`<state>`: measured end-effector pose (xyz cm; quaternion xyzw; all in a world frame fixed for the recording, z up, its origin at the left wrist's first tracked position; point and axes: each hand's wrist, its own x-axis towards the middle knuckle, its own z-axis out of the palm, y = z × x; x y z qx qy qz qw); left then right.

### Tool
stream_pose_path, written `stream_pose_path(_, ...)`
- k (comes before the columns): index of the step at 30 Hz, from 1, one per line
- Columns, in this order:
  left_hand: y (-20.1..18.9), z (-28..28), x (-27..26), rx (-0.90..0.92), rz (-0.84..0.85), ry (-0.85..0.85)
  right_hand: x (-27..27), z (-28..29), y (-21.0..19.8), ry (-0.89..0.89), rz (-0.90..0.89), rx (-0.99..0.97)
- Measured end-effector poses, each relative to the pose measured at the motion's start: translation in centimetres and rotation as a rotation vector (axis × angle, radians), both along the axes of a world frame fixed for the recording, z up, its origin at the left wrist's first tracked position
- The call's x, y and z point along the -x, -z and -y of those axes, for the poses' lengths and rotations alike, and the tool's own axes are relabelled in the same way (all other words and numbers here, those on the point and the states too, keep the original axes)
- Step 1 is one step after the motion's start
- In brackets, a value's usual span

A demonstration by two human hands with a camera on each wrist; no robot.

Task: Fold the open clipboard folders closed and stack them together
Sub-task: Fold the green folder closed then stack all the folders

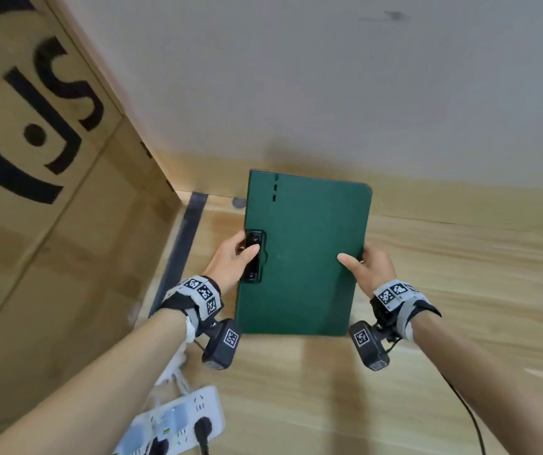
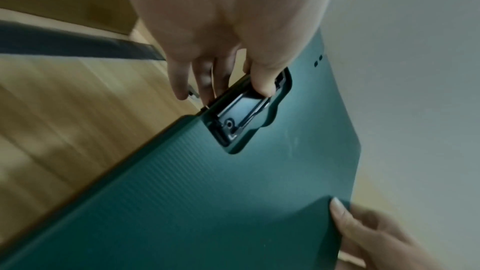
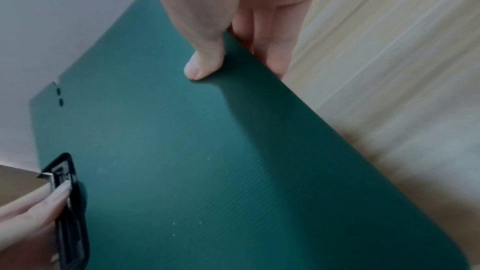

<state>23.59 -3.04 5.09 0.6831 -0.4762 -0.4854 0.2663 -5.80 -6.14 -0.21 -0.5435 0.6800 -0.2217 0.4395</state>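
Observation:
A dark green clipboard folder (image 1: 306, 257), folded closed, is held up off the wooden floor between both hands. My left hand (image 1: 235, 256) grips its left edge, thumb on the black clip (image 1: 255, 256) and fingers behind. My right hand (image 1: 363, 267) pinches the right edge, thumb on the cover and fingers underneath. In the left wrist view the thumb presses the clip (image 2: 246, 108) on the folder (image 2: 233, 202). The right wrist view shows the thumb on the folder (image 3: 207, 161) near its edge. Only this one folder is in view.
A large cardboard box (image 1: 43, 192) stands close on the left. A white power strip (image 1: 178, 421) with plugs lies on the floor near my left forearm. A pale wall (image 1: 329, 77) rises behind the folder. Wooden floor (image 1: 460, 274) extends to the right.

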Motion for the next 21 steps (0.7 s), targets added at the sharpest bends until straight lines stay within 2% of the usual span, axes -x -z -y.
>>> stream_pose_path(4,1.5,1.4,-5.5,-0.024,0.025,-0.057,-5.8,1.4,2.9,0.082,0.11,-0.09)
stream_pose_path(11,4.7,3.9,-11.1,-0.133,0.042,-0.198,-12.3,3.6,4.7,0.12,0.079,-0.21)
stream_pose_path(16,7.9,5.6,-13.2,-0.228,0.014,-0.314,-14.5,5.9,5.4,0.049,-0.045,-0.239)
stream_pose_path(21,8.4,6.7,-13.0,-0.222,0.011,-0.372,-14.8,7.0,6.1,-0.049,-0.192,-0.317)
